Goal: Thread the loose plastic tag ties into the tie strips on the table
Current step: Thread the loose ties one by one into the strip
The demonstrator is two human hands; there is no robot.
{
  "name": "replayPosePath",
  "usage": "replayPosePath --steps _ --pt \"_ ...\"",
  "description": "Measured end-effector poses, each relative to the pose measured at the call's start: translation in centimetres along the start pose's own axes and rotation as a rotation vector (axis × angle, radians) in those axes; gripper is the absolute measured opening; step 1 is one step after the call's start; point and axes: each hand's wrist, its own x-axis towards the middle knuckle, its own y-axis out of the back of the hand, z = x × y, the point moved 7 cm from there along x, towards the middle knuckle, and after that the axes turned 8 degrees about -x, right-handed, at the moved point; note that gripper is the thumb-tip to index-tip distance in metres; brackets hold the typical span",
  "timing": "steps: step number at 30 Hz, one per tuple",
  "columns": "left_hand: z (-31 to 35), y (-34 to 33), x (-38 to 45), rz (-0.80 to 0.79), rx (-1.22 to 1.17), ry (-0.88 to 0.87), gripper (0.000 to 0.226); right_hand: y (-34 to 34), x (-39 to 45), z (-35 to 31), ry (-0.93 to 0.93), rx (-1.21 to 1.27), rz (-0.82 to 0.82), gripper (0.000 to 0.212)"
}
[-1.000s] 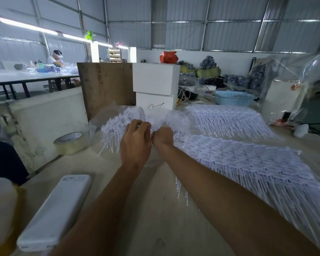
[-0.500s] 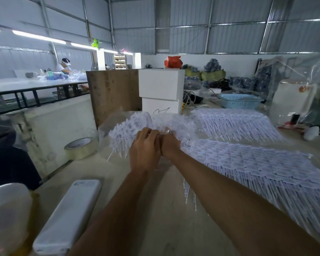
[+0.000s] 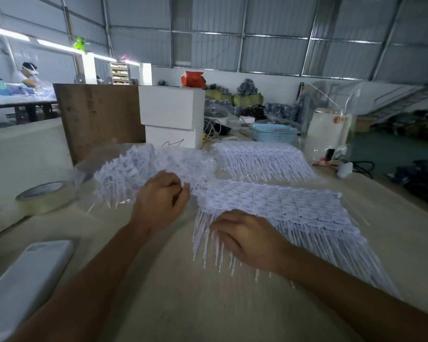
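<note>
Loose ties: a tangled white heap of loose ties (image 3: 156,166) lies on the far-left part of the bench (image 3: 158,280), partly on clear plastic wrap.
Near strip: the threaded tie strip (image 3: 277,206) lies flat to the right of the heap, its tails fanning toward the near edge.
Far strip: a second strip (image 3: 260,156) lies beyond it, near the blue basket (image 3: 272,134).
Change: half a second ago both hands met at the heap; now the right hand (image 3: 245,236) has dropped away to the near strip's tails.
Right hand: fingers lie spread and flat on the tails, gripping nothing.
Left hand: the left hand (image 3: 162,201) stays at the heap's near edge with fingers curled, seemingly pinching ties.
Meaning: the person appears to be steadying the strip to receive ties taken from the heap.
Hidden: what the left hand's fingertips hold is blurred; single ties cannot be told apart.
Cut off: a white case (image 3: 23,285) at near left runs out of view.
Surroundings: a tape roll (image 3: 44,196) sits left of the heap; white boxes (image 3: 171,114) stand behind it.
</note>
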Motion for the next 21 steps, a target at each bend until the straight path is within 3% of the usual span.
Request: replayPosePath --steps 4,8,10,14,21 --pt "3.6 -3.6 -0.2 -0.276 -0.126 -0.062 0.043 2.3 -6.1 9.2 -0.341 0.000 0.020 0.025" --pt "5.6 -7.3 -0.5 -0.500 -0.130 -0.124 0.017 1.8 -12.2 17.1 -0.569 -0.113 -0.262 0.034" --pt "5.5 -8.7 -0.3 -0.572 -0.131 -0.072 0.026 1.5 -13.7 18.4 -0.586 -0.154 -0.326 0.031" --pt "5.0 -11.3 -0.1 -0.715 -0.069 0.044 0.028 1.5 -14.2 17.6 -0.604 -0.160 -0.198 0.026" --pt "5.0 -12.4 0.6 -0.719 0.004 0.115 0.020 1.9 -14.1 17.2 -0.668 -0.149 -0.162 0.028"
